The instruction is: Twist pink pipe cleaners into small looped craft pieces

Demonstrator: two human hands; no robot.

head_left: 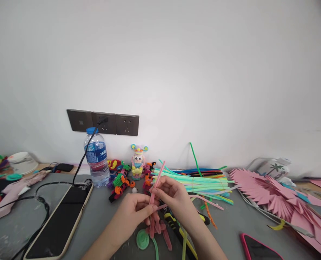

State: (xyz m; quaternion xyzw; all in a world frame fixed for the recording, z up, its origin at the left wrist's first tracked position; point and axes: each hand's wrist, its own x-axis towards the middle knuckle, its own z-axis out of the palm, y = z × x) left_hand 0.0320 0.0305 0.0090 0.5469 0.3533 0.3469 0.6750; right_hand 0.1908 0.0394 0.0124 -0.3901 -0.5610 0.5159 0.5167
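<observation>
Pink pipe cleaners (160, 172) stand up between my two hands, one end pointing up past the fingertips. My left hand (132, 213) pinches them low down, thumb against fingers. Higher up, my right hand (172, 196) pinches the same pink stems. Bent pink loops (155, 224) hang beneath the fingers. Below the hands lies a green coiled disc (142, 239) with a green stem. Black-and-yellow pliers (176, 227) lie partly hidden under my right hand and wrist. My fingers cover the spot where the pink stems meet.
A bundle of pastel pipe cleaners (203, 183) lies behind my right hand. Left stand a water bottle (96, 159) and a charging phone (60, 220). A small figurine (137, 162) is by the wall. Folded pink paper (274, 198) and a pink-cased phone (260, 249) are at right.
</observation>
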